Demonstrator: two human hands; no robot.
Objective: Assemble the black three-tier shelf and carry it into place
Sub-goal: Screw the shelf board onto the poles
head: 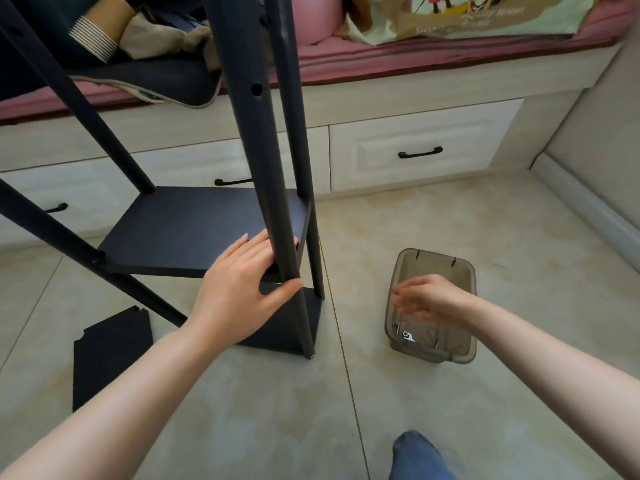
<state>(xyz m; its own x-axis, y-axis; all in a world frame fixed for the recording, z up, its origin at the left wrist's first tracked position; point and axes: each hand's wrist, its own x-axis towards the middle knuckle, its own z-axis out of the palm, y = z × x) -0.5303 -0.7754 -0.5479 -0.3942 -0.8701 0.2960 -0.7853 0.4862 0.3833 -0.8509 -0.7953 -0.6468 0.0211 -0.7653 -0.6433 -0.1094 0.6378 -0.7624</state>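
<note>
Tiled floor (381, 393): our left grip (242, 289) clamps shelf post (252, 126), right grip (426, 299) loose above bin (465, 271). Likely stiff, slick; lift by posts.

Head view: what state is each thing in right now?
shelf: standing, partly built
loose board: flat on floor, unfitted
box: open, screws inside
drawers: closed
left hand: holds post
right hand: open above box, blurred

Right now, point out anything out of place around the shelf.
One black shelf panel lies loose on the floor, left of the front post, whose upper screw hole is empty: the third tier is not fitted. Nothing looks spilled or damaged.
</note>
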